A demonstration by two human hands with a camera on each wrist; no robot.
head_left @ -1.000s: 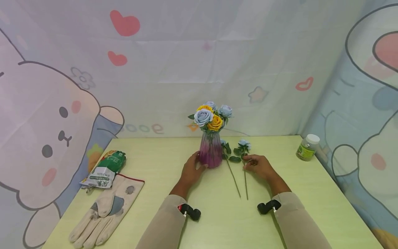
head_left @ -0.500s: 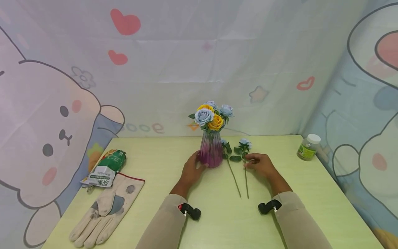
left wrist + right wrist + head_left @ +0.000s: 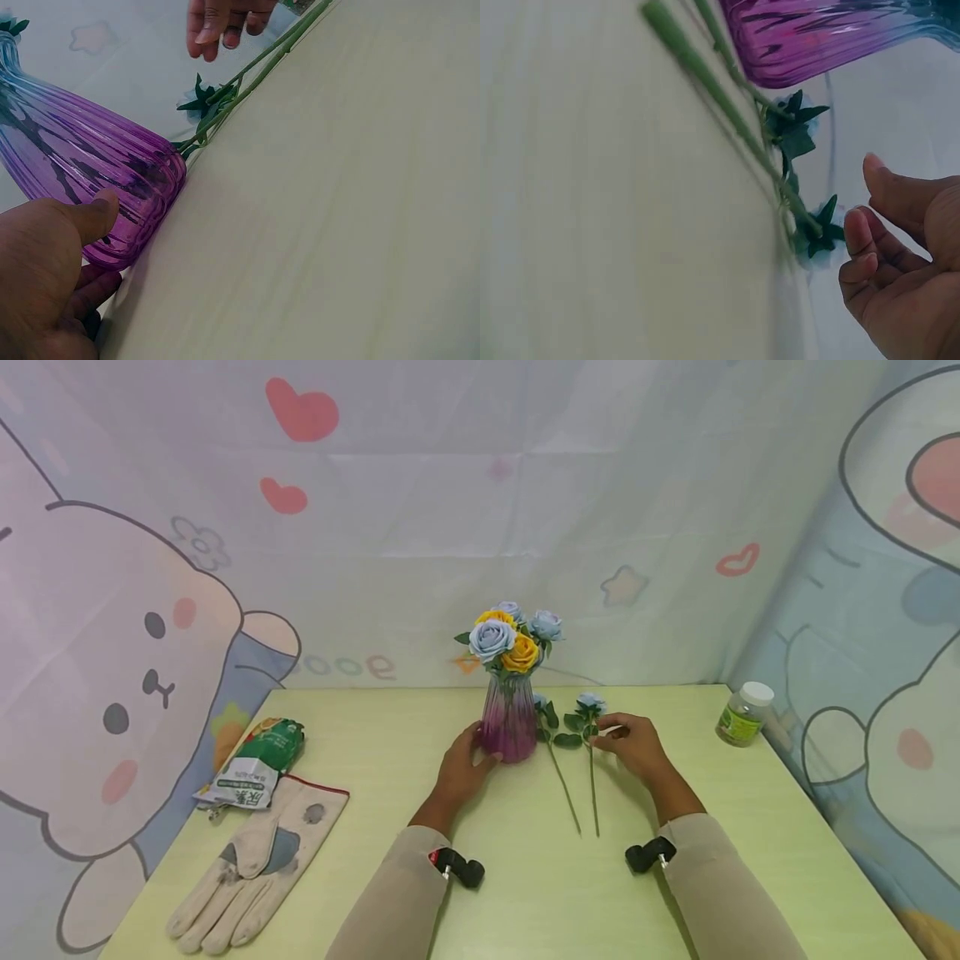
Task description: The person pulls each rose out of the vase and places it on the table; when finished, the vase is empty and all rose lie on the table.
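Note:
A ribbed glass vase [image 3: 507, 727], clear at the top and purple below, stands upright near the table's back edge. Several light-blue and yellow artificial roses [image 3: 492, 640] fill it. Around the vase's lower left side curls my left hand [image 3: 459, 772], its thumb [image 3: 97, 216] on the glass in the left wrist view. Two loose blue roses lie to the right of the vase, one stem [image 3: 562, 777] beside it and the other rose [image 3: 591, 702] farther right. My right hand [image 3: 636, 745] hovers close to that second rose; its fingers [image 3: 861, 232] are loosely bent, thumb apart, holding nothing.
A cream work glove [image 3: 258, 868] with grey patches lies on the left, beside a green and white packet [image 3: 258, 766]. On the right stands a white-capped jar [image 3: 742, 717]. A printed cloth backdrop [image 3: 420, 510] rises behind the table [image 3: 540, 893].
My right hand has drawn away from the rose stem, slightly up and to the right. My left hand stays on the vase, and both loose roses lie where they were.

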